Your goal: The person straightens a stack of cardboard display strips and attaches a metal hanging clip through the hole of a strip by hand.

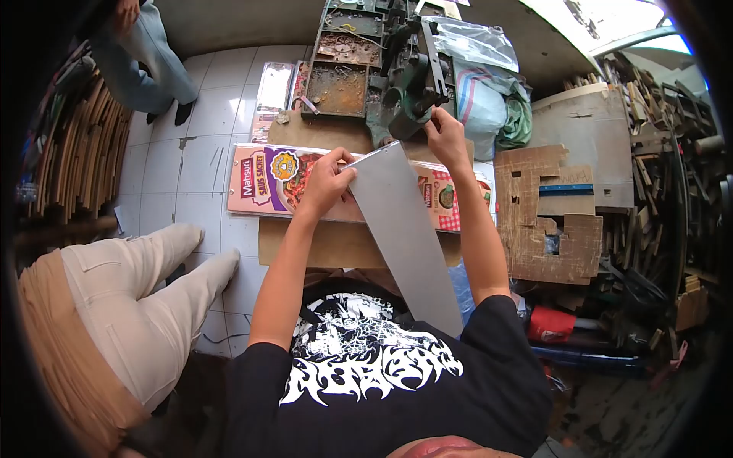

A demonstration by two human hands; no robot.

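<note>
My left hand (327, 183) pinches the far left corner of a long flat grey panel (405, 221). The panel slants across the table, and its near end reaches my shirt. Its far edge lies just in front of a dark green bench machine (411, 107). My right hand (447, 139) is raised beside the machine's front, fingers closed together against it; what they hold, if anything, is too small to make out. Under the panel lie printed food-brand signs (259, 183), pink and red, on a brown board (286, 243).
A compartment tray (336, 90) of small metal bits adjoins the machine. Plastic bags (482, 99) sit behind it to the right. Cut brown boards (527, 237) and stacked offcuts crowd the right side. One person in beige trousers (145, 298) stands close left; another in jeans (141, 61) is farther back.
</note>
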